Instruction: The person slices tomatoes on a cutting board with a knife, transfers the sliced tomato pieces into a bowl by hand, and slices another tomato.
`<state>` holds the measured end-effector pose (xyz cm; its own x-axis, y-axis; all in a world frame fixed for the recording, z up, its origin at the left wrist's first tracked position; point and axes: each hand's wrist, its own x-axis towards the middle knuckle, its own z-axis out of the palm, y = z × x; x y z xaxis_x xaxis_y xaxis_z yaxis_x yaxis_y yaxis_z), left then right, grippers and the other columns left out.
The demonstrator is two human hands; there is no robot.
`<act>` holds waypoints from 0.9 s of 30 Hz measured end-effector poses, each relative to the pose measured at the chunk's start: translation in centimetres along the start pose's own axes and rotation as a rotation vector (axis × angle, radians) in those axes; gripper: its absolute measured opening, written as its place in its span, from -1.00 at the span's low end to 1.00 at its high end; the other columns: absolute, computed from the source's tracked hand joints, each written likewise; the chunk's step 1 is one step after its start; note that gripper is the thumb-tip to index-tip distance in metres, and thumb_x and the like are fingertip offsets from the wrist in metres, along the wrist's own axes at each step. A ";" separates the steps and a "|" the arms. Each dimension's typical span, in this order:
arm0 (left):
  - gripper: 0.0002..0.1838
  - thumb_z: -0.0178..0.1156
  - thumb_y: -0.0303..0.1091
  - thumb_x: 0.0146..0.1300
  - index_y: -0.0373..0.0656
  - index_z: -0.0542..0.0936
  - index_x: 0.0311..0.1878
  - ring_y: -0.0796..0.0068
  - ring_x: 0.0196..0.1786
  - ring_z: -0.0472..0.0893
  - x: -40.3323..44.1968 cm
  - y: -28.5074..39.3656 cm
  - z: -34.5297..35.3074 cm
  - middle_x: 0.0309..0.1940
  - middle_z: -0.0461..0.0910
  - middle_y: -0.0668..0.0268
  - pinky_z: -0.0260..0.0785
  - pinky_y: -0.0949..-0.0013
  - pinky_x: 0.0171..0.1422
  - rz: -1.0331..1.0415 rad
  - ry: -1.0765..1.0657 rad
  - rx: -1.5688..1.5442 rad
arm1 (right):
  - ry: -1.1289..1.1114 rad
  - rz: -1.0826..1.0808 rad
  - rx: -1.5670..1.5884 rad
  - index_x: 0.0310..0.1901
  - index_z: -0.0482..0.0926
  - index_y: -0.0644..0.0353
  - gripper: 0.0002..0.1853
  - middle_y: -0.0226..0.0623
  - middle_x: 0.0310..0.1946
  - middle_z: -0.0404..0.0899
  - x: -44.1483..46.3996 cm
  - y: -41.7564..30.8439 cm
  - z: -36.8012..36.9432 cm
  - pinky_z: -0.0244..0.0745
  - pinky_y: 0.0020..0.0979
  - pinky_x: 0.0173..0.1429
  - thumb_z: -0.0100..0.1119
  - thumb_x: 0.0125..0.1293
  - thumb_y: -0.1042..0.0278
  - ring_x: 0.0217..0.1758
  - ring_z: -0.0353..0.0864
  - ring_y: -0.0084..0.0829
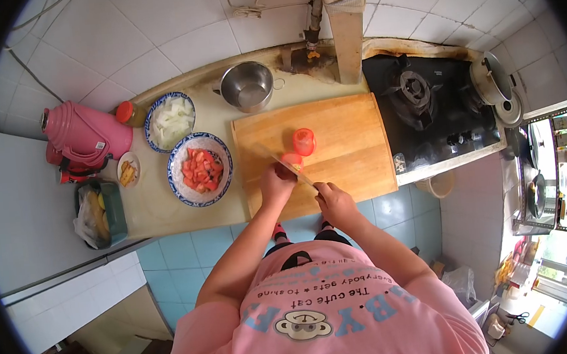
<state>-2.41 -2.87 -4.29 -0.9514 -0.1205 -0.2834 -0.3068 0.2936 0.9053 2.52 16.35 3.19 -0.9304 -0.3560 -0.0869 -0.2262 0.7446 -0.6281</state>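
So, left hand (280, 182) curls on tomato (290, 157), right hand (336, 205) grips knife (301, 175); bare board (355, 151) runs toward right edge

Near the middle of the cutting board (356, 164) sits a tomato (304, 141); nearer its front edge, a tomato piece (290, 158) lies under the knife (305, 179), between left hand (279, 181) and right hand (336, 203). Left of the board stands a filled bowl (182, 193), farther left a thermos (87, 131); behind its left part, a pot (247, 86); to its right, the stove (444, 121)
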 end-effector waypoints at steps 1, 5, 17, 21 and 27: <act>-0.67 0.40 -0.30 0.09 -0.16 0.63 -0.07 0.44 -0.11 0.65 -0.2 0.5 0.0 -0.22 0.67 0.28 0.47 0.34 0.02 0.039 -0.004 -0.064 | 0.041 -0.002 0.032 0.05 0.45 0.11 -0.73 -0.10 -0.26 0.58 -0.5 -0.1 -0.5 0.57 -0.08 -0.20 0.15 0.33 0.40 -0.27 0.64 0.01; -0.57 0.35 -0.35 0.03 -0.25 0.55 0.01 0.05 -0.06 0.67 -0.5 -0.9 -1.1 -0.15 0.65 0.02 0.51 0.20 0.01 0.114 0.256 0.094 | 0.144 0.040 -0.008 0.03 0.51 0.12 -0.72 -0.09 -0.27 0.58 -2.4 1.9 -2.2 0.56 -0.05 -0.21 0.22 0.29 0.39 -0.28 0.63 0.03; -0.38 0.39 -0.30 0.07 -0.22 0.44 0.21 -0.05 0.08 0.51 0.5 2.3 -5.0 -0.01 0.53 0.02 0.36 0.05 0.23 0.384 0.482 0.487 | 0.171 0.001 -0.130 -0.02 0.59 0.12 -0.68 -0.13 -0.39 0.57 -5.0 5.8 -7.6 0.53 -0.11 -0.26 0.28 0.14 0.51 -0.34 0.61 -0.01; -0.66 0.26 -0.49 0.11 -0.17 0.54 0.00 0.01 -0.08 0.58 -0.9 10.3 -2.7 -0.19 0.60 0.12 0.43 0.08 0.07 0.558 0.239 0.356 | 0.083 -0.130 -0.218 -0.07 0.59 0.08 -0.69 -0.24 -0.42 0.56 -5.3 7.0 -8.6 0.53 -0.17 -0.26 0.28 0.11 0.50 -0.35 0.62 -0.10; -0.61 0.08 -0.47 0.25 -0.12 0.47 0.17 0.05 0.00 0.65 -1.2 8.0 9.1 -0.04 0.67 0.11 0.51 0.08 0.06 0.591 -0.515 0.360 | 0.021 -0.162 -0.269 -0.10 0.57 0.03 -0.72 -0.28 -0.43 0.56 -5.3 8.6 -8.8 0.53 -0.19 -0.20 0.25 0.12 0.48 -0.32 0.63 -0.13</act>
<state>-3.96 8.25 0.42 -0.8239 0.5665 0.0152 0.3356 0.4660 0.8187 2.95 29.59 5.11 -0.8811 -0.4726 0.0150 -0.4376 0.8029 -0.4048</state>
